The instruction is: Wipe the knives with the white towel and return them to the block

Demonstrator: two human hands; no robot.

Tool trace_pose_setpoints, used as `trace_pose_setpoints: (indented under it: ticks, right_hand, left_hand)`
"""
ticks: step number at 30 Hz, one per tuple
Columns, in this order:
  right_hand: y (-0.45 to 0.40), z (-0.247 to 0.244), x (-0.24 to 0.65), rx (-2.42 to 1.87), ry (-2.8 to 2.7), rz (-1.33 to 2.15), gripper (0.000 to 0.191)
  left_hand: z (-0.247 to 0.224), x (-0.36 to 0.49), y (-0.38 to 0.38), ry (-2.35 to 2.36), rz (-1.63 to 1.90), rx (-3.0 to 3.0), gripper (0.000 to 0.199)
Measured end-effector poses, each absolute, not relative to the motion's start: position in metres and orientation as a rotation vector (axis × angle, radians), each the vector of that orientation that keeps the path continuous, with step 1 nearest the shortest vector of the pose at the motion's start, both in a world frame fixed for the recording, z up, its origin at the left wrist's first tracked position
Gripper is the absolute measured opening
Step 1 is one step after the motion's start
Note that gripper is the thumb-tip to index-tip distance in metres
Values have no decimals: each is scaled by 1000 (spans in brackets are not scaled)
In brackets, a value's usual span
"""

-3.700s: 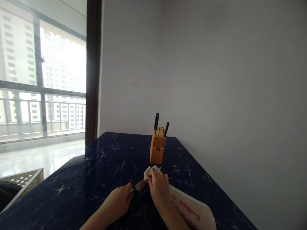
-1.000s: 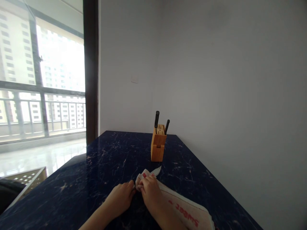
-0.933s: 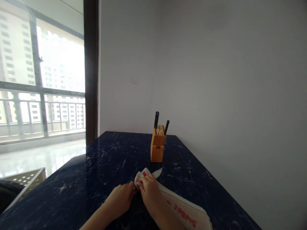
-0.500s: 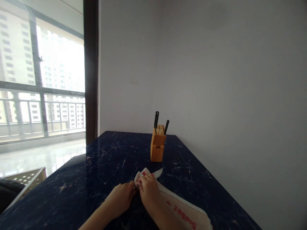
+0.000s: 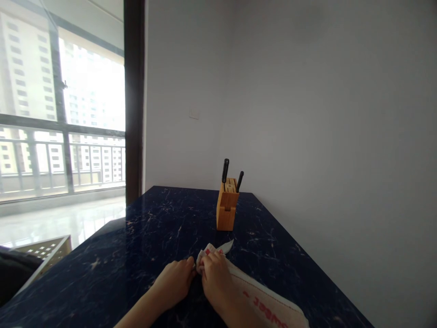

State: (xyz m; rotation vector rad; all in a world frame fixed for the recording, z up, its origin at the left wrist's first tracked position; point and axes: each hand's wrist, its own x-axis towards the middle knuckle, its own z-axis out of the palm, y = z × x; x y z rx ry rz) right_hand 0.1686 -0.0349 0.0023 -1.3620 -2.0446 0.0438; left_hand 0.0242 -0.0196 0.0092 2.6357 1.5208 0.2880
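Left hand [image 5: 175,280]: closed, fingers curled at the handle end of a knife [image 5: 226,247]; the handle itself is mostly hidden by the grip. Right hand [image 5: 215,275]: pinching a bunched fold of pale cloth [image 5: 269,298] around the blade, just beside the left. Knife lies between the hands and beyond, its bare tip poking out past the cloth, pointing forward and right; cannot tell whether it touches the table. Rest of the cloth trails rightward, under or beside the right forearm, stitched edge, red lettering showing.

Further out: wooden knife block [image 5: 226,214], upright, a little beyond the tip and apart from it. Two black handles [image 5: 226,171] rise from its top, one at each side. All on a dark blue, veined table [image 5: 164,228]. Grey wall [image 5: 307,114] behind; window [image 5: 92,91] at left, tall buildings outside.
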Motion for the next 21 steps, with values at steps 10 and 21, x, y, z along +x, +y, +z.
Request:
trace_pose_setpoints:
  ticks: [10,21]
  right_hand:
    - [-40,7,169,-1352,-2082,30,19]
    - [-7,12,224,-1818,-1878,-267,23]
  left_hand:
    - [9,24,-19,1516,296,2616,31]
    - [18,23,-23,1531,273,2575,33]
